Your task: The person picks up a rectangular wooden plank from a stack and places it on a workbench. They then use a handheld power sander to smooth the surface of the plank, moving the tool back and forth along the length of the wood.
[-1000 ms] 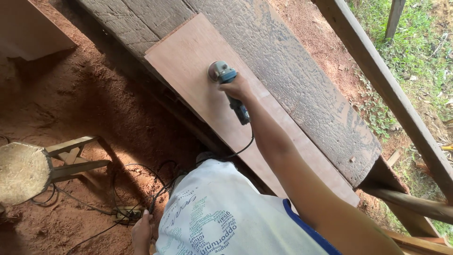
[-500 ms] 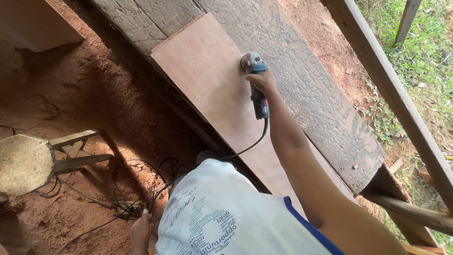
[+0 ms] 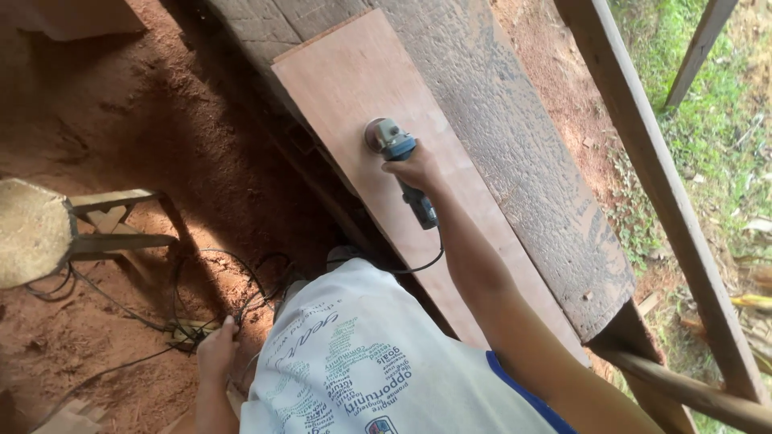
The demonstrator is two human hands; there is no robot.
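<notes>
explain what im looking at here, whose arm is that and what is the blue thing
The one view comes from a camera on a person's head, looking down past their white shirt. The arm is theirs. The right hand grips a blue power sander, its round head pressed on a reddish board. That board lies on a rough grey plank. The left hand hangs low by black cables on the red dirt floor. A stool stands at left.

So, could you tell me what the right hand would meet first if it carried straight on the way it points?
The right hand points up the reddish board; beyond the power sander it holds, only bare board shows to the far end.
</notes>
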